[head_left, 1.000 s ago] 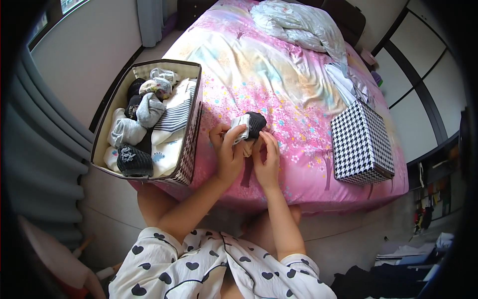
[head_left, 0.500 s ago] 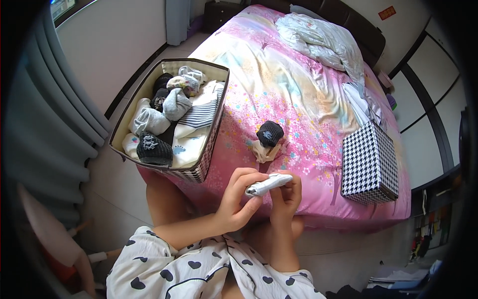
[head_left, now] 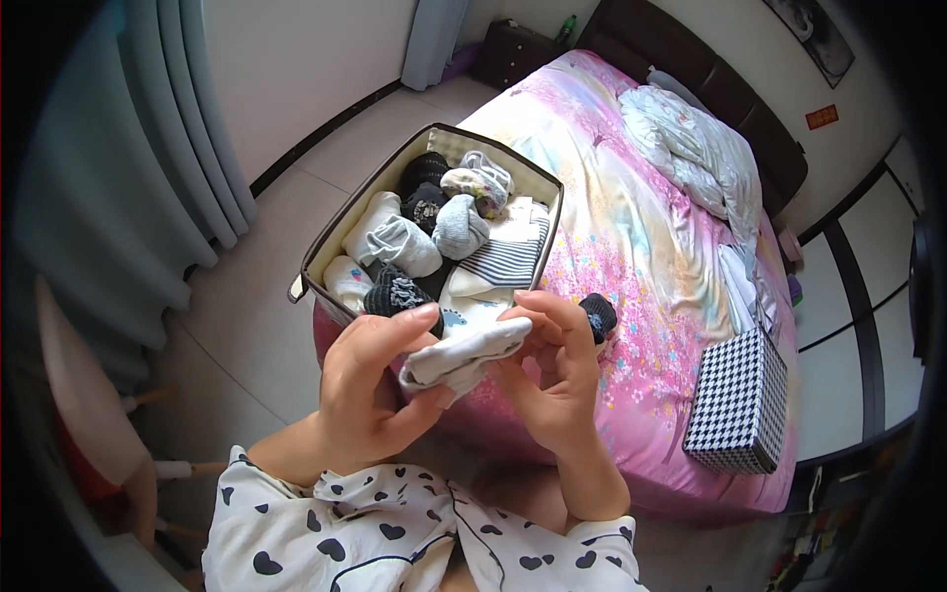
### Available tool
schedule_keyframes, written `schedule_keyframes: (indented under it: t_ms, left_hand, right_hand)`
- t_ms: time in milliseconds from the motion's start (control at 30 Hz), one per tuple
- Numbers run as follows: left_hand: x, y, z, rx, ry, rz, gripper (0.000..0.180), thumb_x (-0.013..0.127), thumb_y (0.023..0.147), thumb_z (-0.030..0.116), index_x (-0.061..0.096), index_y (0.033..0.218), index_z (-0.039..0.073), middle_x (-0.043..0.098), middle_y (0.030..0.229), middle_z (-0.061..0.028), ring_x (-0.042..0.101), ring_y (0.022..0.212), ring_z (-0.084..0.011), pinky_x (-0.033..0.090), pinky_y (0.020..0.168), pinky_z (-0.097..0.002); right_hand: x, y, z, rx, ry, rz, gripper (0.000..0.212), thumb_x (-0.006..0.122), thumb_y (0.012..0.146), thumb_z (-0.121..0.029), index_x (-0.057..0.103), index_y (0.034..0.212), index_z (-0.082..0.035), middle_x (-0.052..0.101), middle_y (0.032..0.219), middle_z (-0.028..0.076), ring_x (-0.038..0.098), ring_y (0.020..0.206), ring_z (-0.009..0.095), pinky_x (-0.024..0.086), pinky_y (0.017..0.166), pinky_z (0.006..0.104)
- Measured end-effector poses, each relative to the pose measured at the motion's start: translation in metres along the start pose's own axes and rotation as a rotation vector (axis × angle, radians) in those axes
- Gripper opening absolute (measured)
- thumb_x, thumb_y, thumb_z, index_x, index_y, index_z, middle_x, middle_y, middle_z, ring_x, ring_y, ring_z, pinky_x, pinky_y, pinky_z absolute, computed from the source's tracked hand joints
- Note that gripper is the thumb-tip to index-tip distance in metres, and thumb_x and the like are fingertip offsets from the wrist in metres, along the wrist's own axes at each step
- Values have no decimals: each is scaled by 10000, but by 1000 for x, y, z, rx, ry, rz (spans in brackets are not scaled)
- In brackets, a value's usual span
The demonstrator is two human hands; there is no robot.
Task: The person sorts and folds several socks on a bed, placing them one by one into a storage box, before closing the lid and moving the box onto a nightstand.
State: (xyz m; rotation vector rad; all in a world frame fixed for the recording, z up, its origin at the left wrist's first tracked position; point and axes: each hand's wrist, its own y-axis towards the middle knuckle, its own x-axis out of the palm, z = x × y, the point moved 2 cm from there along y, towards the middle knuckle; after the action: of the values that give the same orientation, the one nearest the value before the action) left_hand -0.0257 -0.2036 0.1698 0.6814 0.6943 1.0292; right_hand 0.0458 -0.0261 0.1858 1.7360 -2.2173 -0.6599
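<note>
hands (head_left: 350, 395) shifted toward box (head_left: 533, 187), fingers (head_left: 397, 330) pinching white cloth (head_left: 464, 361)

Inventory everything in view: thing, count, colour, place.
Cloth: 1, white, held
Bed: 1, pink, right
Open box: 1, cream inside, centre
Rolled socks: several, grey, white, black, in open box
Striped cloth: 1, white, dark, in open box
Bundle: 1, black, on bed
Checked box: 1, black, white, on bed
Quilt: 1, white, on bed
Nightstand: 1, brown, top
Bottle: 1, green, top
Wardrobe: 1, white, black, right
Curtains: 2, grey, left and top
Shirt: 1, white with hearts, bottom
Left hand and right hand: 2, bare, on cloth
</note>
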Motion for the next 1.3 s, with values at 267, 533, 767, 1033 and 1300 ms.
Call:
schedule_keyframes:
  t_ms: [267, 533, 767, 1033, 1300]
  left_hand:
    - [-35, 76, -49, -48, 523, -152, 551, 714, 825, 136, 517, 1337, 79, 678, 1120, -119, 648, 871, -307, 486, 825, -376]
    - [-50, 119, -104, -131, 775, -424, 490, 707, 848, 225, 555, 1302, 122, 615, 1165, -73, 552, 1127, -258, 423, 986, -402]
    - [-49, 112, -127, 4, 766, -480, 412, 701, 854, 197, 610, 1246, 113, 623, 1197, -72, 509, 1238, -246, 318, 1107, -460]
    - [-46, 116, -125, 21, 737, -423, 250, 637, 884, 127, 688, 1128, 114, 684, 1102, -62, 578, 1185, -244, 274, 1156, -497]
    - [-44, 115, -135, 18, 918, -547, 170, 623, 846, 100, 741, 967, 111, 718, 963, -42, 618, 1139, -241, 266, 1172, -522]
  right_hand:
    - [19, 125, 29, 178, -44, -92, 213, 689, 883, -22, 503, 979, -61, 575, 845, 5, 531, 699, 45, 438, 626, 204]
    - [12, 198, 87, 328, -204, -109, 168, 696, 883, -94, 583, 985, -24, 599, 815, 19, 537, 672, 75, 443, 564, 227]
    - [22, 194, 100, 227, -514, -91, 117, 649, 907, -89, 675, 986, -7, 636, 824, 30, 577, 678, 85, 475, 587, 235]
    - [26, 183, 85, 19, -620, -132, 86, 641, 847, -82, 681, 892, -21, 651, 872, 139, 649, 756, 273, 513, 708, 364]
    - [31, 175, 77, -5, -756, -345, 177, 578, 875, -119, 709, 942, -21, 692, 946, 152, 666, 866, 339, 521, 778, 406]
